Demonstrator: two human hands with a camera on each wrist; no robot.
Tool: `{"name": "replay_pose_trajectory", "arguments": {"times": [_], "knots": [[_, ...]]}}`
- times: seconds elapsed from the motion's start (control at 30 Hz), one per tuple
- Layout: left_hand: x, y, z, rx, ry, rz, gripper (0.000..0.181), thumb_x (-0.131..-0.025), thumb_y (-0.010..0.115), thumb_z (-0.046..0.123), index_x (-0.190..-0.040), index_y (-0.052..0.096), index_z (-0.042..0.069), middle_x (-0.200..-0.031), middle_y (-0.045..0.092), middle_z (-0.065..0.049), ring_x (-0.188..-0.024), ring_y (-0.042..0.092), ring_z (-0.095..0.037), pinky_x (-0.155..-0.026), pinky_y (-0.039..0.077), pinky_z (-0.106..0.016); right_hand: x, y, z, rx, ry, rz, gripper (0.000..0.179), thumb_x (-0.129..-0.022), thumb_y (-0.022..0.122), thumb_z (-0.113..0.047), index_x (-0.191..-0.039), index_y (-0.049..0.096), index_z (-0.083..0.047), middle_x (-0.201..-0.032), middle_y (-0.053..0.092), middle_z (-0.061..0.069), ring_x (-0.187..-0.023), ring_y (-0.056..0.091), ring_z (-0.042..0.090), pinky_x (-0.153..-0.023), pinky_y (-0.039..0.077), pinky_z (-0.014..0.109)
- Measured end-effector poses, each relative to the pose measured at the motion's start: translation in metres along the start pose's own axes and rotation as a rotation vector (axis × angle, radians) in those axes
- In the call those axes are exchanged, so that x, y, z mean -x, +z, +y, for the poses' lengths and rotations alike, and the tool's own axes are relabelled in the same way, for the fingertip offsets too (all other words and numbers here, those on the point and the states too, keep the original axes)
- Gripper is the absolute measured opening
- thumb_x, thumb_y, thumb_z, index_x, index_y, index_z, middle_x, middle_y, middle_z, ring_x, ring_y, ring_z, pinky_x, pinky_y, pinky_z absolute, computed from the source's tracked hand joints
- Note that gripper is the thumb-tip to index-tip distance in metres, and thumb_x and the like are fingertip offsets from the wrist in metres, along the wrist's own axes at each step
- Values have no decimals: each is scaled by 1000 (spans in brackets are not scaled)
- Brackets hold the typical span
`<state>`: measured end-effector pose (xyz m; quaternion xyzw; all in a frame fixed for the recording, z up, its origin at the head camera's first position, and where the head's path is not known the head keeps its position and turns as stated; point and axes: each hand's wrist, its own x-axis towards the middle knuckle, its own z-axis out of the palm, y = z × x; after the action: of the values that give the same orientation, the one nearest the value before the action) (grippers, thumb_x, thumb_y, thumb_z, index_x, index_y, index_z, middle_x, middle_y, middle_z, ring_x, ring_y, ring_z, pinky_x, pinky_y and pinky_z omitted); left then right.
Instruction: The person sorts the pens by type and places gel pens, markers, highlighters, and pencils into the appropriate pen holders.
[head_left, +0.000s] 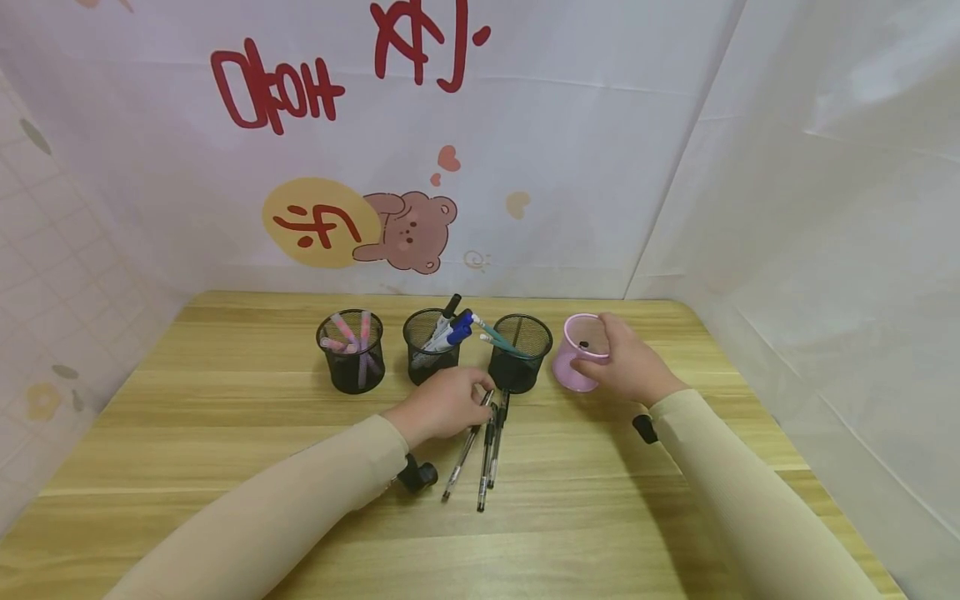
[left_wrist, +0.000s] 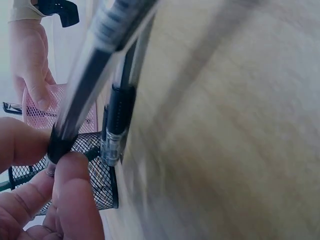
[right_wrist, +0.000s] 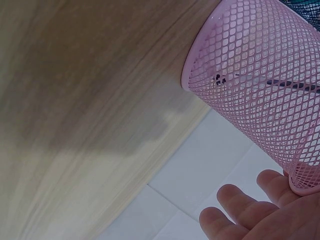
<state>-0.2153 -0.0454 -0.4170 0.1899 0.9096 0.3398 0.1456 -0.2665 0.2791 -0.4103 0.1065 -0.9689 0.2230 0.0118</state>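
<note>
My left hand [head_left: 446,402] pinches a black gel pen [head_left: 467,454] near its upper end, between thumb and fingers; in the left wrist view the pen [left_wrist: 85,95] slants close to the camera. Beside it two similar pens [head_left: 486,467] lie on the table. My right hand [head_left: 633,362] holds a pink mesh pen cup [head_left: 573,372] at its right side, thumb in front. Through the mesh in the right wrist view, a single pen [right_wrist: 292,85] shows inside the cup. Some right fingertips [right_wrist: 230,194] extend past the cup's rim there.
Left of the pink cup stand three black mesh cups: one with teal pencils [head_left: 510,343], one with blue and black markers [head_left: 446,333], one with pink-and-purple sticks [head_left: 363,342]. A wood-grain table [head_left: 225,400] carries everything, with a printed cloth wall [head_left: 570,125] behind.
</note>
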Motion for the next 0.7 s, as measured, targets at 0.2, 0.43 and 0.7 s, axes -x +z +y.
{"name": "replay_pose_trajectory", "arguments": {"times": [0.2, 0.43, 0.7], "knots": [[0, 0, 4, 78, 9, 15, 36, -95, 74, 19, -130, 67, 14, -99, 67, 1, -61, 63, -11, -61, 53, -29, 1, -1, -2, -6, -4, 4, 79, -90, 79, -49, -147, 43, -9, -134, 58, 18, -114, 64, 36, -98, 53, 56], [2, -3, 11, 153, 50, 76, 34, -92, 74, 16, -126, 69, 17, -96, 67, 3, -73, 62, -12, -68, 53, -29, 1, -1, -3, -13, -15, 3, 80, -91, 79, -50, -148, 43, -6, -134, 57, 20, -117, 63, 38, -99, 52, 58], [4, -7, 20, 212, 122, 127, 36, -93, 76, 19, -128, 69, 21, -97, 68, 4, -80, 64, -13, -73, 54, -31, 2, -1, -2, -8, -16, 3, 82, -91, 79, -50, -149, 41, -5, -134, 57, 21, -117, 63, 40, -99, 52, 58]]}}
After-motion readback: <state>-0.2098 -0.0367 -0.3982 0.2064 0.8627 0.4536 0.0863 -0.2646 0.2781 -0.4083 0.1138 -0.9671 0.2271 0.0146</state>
